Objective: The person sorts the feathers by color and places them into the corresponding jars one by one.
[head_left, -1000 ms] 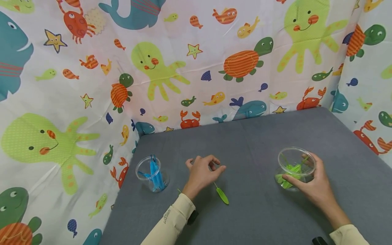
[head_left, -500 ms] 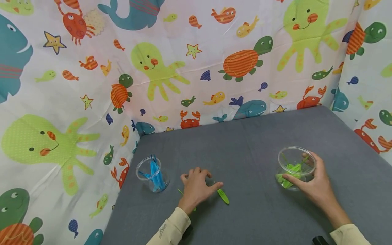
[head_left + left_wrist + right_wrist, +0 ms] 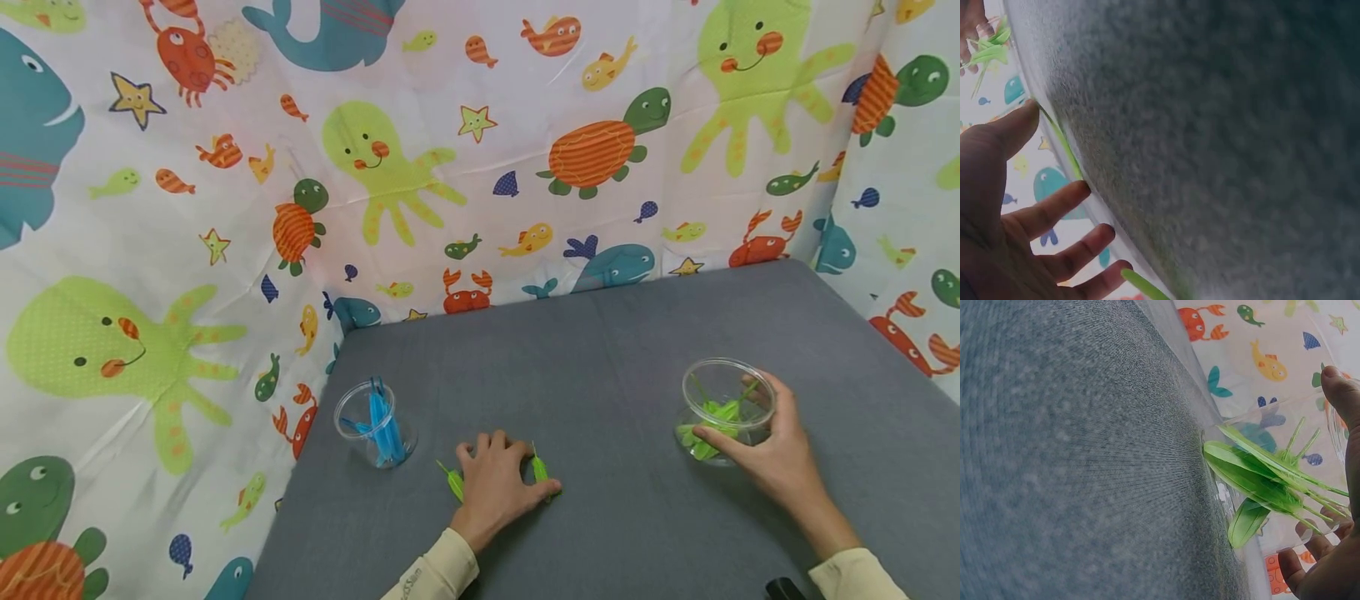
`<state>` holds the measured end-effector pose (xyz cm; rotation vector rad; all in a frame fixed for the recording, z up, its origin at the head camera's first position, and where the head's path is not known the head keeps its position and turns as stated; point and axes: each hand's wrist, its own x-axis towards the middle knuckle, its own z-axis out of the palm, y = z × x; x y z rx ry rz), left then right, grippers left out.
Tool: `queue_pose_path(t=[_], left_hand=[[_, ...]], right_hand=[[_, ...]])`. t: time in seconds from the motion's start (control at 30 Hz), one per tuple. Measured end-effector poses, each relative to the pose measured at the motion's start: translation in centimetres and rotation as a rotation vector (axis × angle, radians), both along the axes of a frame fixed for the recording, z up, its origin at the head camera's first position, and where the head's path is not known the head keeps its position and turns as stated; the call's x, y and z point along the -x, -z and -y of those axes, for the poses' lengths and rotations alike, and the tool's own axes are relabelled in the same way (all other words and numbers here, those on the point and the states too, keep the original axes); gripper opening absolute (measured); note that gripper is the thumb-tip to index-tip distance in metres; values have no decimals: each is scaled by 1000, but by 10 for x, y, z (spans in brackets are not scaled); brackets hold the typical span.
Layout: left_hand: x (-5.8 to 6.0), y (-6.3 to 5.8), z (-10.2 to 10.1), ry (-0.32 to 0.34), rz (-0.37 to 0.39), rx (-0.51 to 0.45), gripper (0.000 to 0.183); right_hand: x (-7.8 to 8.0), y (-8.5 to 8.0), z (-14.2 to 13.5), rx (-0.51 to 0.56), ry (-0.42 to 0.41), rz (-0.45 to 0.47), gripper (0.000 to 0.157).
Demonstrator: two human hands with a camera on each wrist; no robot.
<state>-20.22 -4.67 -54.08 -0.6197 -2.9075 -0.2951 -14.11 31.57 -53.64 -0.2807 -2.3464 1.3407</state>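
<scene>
Over the grey tabletop in the head view, my left hand (image 3: 497, 490) reaches down with its fingers spread. A green feather (image 3: 540, 468) lies between thumb and index finger; the left wrist view shows the thumb tip at one end of this feather (image 3: 1066, 145) and the index fingertip near the other. A second green feather (image 3: 455, 485) lies left of the hand, partly hidden by it, near the outer fingers. To the right, my right hand (image 3: 783, 458) grips a clear plastic cup (image 3: 726, 362) standing on the table. Several green feathers (image 3: 1254, 481) are inside it.
Another clear cup (image 3: 348, 437) with several blue feathers (image 3: 385, 427) stands at the left of the grey table (image 3: 592, 375). A cloth (image 3: 420, 83) printed with sea animals hangs behind and along both sides. A small black object (image 3: 783, 589) shows at the bottom edge.
My left hand has come down and nearer onto the right-hand loose feather, uncovering the left one. That right-hand feather now stands more upright in the view. The right hand and cup stay put.
</scene>
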Motion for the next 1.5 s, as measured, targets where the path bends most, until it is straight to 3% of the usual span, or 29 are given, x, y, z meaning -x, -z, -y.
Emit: queue_pose_path(t=[0.23,0.57,0.83,1.03,1.17,1.3,1.5], left_hand=[[2,2,-3,55,72,-67,52],[2,-3,-5,12,143,-97,40],[5,-6,-4,56,216,-122,27],[5,-8,-3,92,233,-137,26],[6,-8,-2,71,246,-144,19],[8,-7,-2,56,239,-113,30],[9,-7,-7,118,227,-105,21]], right_hand=[[0,0,0,6,9,-10,112],[1,1,0,-8,18,-21,112],[1,0,0,2,14,-14,114],[1,-1,1,-13,18,6,114],[2,1,1,-7,11,8,115],[2,1,1,-7,22,1,114],[2,1,0,-3,28,-10,112]])
